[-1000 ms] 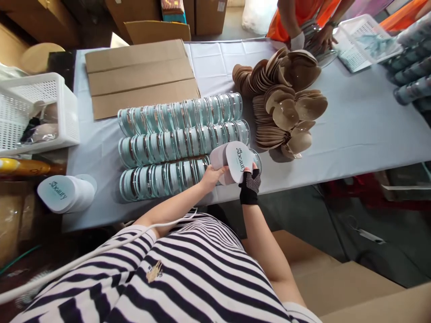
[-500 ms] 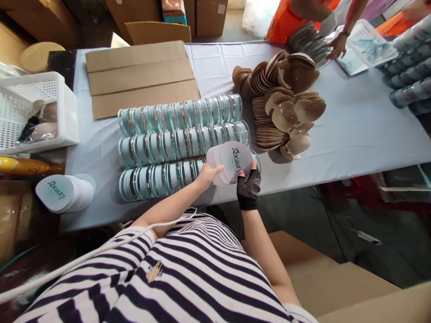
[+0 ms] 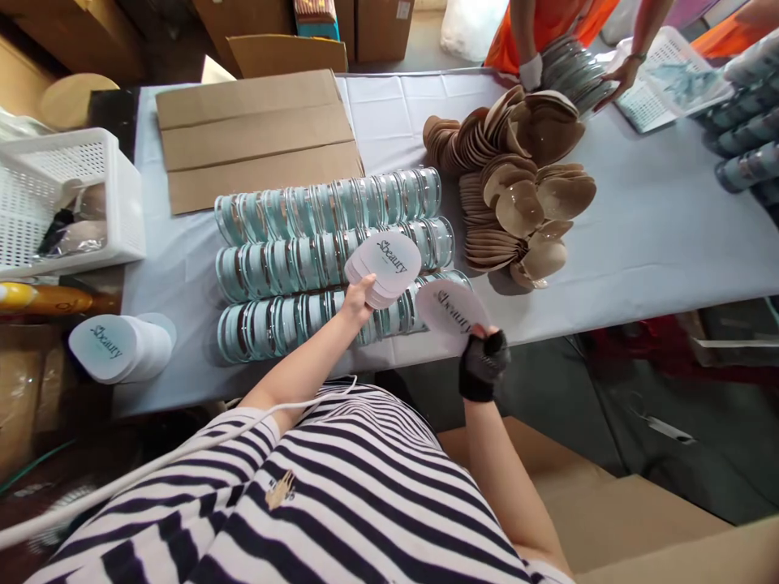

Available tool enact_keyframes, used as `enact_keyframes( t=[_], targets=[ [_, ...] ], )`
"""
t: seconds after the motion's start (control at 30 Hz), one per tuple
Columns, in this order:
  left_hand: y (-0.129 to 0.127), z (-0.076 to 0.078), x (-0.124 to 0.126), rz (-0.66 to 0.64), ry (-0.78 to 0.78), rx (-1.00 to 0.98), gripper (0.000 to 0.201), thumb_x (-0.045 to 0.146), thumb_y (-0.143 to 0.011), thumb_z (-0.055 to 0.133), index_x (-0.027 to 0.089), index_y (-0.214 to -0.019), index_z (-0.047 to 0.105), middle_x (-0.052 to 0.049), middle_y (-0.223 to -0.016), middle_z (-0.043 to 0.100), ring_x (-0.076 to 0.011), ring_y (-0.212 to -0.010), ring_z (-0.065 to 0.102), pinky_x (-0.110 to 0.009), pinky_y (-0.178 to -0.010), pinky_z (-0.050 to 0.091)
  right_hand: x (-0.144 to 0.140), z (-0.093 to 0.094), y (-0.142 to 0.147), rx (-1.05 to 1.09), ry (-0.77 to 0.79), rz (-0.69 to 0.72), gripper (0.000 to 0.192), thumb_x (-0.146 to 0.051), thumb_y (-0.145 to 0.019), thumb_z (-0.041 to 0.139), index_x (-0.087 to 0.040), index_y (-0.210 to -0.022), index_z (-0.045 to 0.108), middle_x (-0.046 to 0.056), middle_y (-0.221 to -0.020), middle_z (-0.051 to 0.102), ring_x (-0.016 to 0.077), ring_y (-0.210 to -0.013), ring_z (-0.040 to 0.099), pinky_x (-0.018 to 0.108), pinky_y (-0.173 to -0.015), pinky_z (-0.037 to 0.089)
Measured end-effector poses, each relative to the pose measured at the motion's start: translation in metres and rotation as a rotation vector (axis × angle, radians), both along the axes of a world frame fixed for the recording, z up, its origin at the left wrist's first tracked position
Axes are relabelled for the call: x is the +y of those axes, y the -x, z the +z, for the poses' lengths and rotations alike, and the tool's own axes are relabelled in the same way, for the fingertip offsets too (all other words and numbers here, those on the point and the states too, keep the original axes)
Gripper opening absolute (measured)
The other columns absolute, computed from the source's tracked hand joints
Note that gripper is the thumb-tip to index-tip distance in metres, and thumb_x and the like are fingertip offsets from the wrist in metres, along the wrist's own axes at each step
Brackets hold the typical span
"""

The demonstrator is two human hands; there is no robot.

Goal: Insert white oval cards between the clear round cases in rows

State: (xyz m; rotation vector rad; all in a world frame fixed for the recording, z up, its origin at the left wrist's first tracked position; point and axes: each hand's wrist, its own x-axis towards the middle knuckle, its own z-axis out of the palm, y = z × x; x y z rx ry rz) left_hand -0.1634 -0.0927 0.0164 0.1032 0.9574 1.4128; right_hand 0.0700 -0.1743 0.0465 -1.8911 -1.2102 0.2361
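Observation:
My bare left hand grips a small stack of rounded white cards printed with "beauty" lettering. In a dark fingerless glove, my right hand pinches a single printed card by its lower right edge, apart from the stack. Both are held above rows of clear round containers with pale blue bands, lying on their sides along the table. Part of the nearest row is hidden behind the cards and my left hand.
Brown shell-shaped pieces lie piled right of the rows. Flat cardboard lies behind them. More cards stand at the table's left corner by a white basket. Across the table, a co-worker's hands hold clear round pieces.
My hands have moved apart: the right has drawn one card off the stack, rightward and toward me, while the left shifted left with the rest. The co-worker has gathered the clear pieces.

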Motion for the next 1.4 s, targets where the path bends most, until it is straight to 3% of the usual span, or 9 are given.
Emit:
enact_keyframes(
  t=[0.17, 0.3, 0.43, 0.63, 0.9, 1.07, 1.13, 1.27, 1.4],
  targets=[
    [0.006, -0.004, 0.019, 0.027, 0.034, -0.028, 0.051, 0.016, -0.075, 0.07, 0.015, -0.125, 0.062, -0.01, -0.114, 0.074, -0.0263, -0.112, 0.067, -0.043, -0.103, 0.051, -0.055, -0.037, 0.019, -0.3, 0.32, 0.42, 0.043, -0.044, -0.092, 0.036, -0.018, -0.095, 0.07, 0.012, -0.087, 0.073, 0.0223, -0.076, 0.066, 0.033, -0.072, 0.051],
    [0.003, -0.009, 0.02, 0.035, 0.048, 0.004, 0.048, 0.015, -0.074, 0.071, 0.014, -0.121, 0.064, -0.011, -0.113, 0.074, -0.0269, -0.115, 0.066, -0.043, -0.103, 0.051, -0.028, -0.058, 0.061, -0.417, 0.537, 0.512, 0.04, -0.035, -0.096, 0.035, -0.016, -0.108, 0.068, 0.014, -0.096, 0.073, 0.0227, -0.086, 0.066, 0.031, -0.077, 0.047],
    [0.004, -0.013, 0.02, 0.009, 0.016, 0.025, 0.05, 0.017, -0.072, 0.074, 0.014, -0.12, 0.064, -0.011, -0.117, 0.072, -0.0277, -0.115, 0.066, -0.044, -0.103, 0.05, 0.005, -0.045, 0.084, -0.515, 0.701, 0.573, 0.037, -0.036, -0.1, 0.035, -0.015, -0.117, 0.06, 0.012, -0.093, 0.072, 0.0194, -0.08, 0.065, 0.027, -0.07, 0.04],
    [0.007, -0.018, 0.02, -0.015, 0.054, 0.032, 0.044, 0.015, -0.072, 0.074, 0.013, -0.115, 0.067, -0.011, -0.117, 0.072, -0.0293, -0.117, 0.064, -0.045, -0.103, 0.051, 0.003, -0.028, 0.086, -0.52, 0.87, 0.55, 0.032, -0.033, -0.101, 0.033, -0.018, -0.117, 0.056, 0.011, -0.093, 0.07, 0.0195, -0.078, 0.067, 0.028, -0.068, 0.04],
    [0.004, -0.023, 0.02, 0.003, 0.039, 0.016, 0.041, 0.013, -0.07, 0.075, 0.013, -0.11, 0.068, -0.011, -0.111, 0.075, -0.0281, -0.114, 0.066, -0.044, -0.104, 0.05, 0.015, -0.068, 0.095, -0.166, 0.863, 0.623, 0.024, -0.025, -0.093, 0.045, -0.017, -0.108, 0.063, 0.012, -0.089, 0.069, 0.0205, -0.081, 0.066, 0.033, -0.075, 0.047],
    [-0.001, -0.022, 0.024, 0.073, 0.069, 0.043, 0.04, 0.013, -0.067, 0.075, 0.011, -0.106, 0.069, -0.011, -0.105, 0.076, -0.0279, -0.11, 0.068, -0.045, -0.103, 0.05, 0.023, -0.06, 0.075, 0.231, 0.886, 0.827, 0.036, -0.04, -0.093, 0.039, -0.018, -0.112, 0.06, -0.003, -0.061, 0.057, 0.0126, -0.05, 0.052, 0.024, -0.054, 0.045],
    [-0.003, -0.022, 0.025, 0.089, 0.07, 0.062, 0.04, 0.013, -0.067, 0.076, 0.011, -0.106, 0.069, -0.011, -0.105, 0.076, -0.0276, -0.11, 0.068, -0.045, -0.103, 0.05, 0.039, -0.052, 0.061, 0.32, 0.813, 0.768, 0.038, -0.047, -0.089, 0.044, -0.017, -0.104, 0.063, -0.002, -0.059, 0.056, 0.0136, -0.051, 0.052, 0.025, -0.054, 0.046],
    [-0.005, -0.021, 0.022, 0.081, 0.04, 0.088, 0.043, 0.017, -0.065, 0.078, 0.013, -0.106, 0.069, -0.011, -0.106, 0.076, -0.0279, -0.11, 0.067, -0.046, -0.103, 0.049, 0.094, -0.034, 0.053, 0.222, 0.419, 0.471, 0.049, -0.052, -0.088, 0.044, -0.017, -0.118, 0.06, 0.01, -0.097, 0.069, 0.0194, -0.086, 0.063, 0.032, -0.078, 0.051],
    [-0.002, -0.016, 0.013, 0.069, -0.001, 0.152, 0.042, 0.02, -0.061, 0.082, 0.013, -0.101, 0.071, -0.011, -0.104, 0.076, -0.0303, -0.108, 0.068, -0.047, -0.102, 0.049, 0.128, -0.017, 0.081, 0.133, 0.213, 0.566, 0.048, -0.047, -0.087, 0.047, -0.017, -0.123, 0.058, 0.013, -0.122, 0.064, 0.0227, -0.112, 0.058, 0.038, -0.097, 0.047]
  ],
)
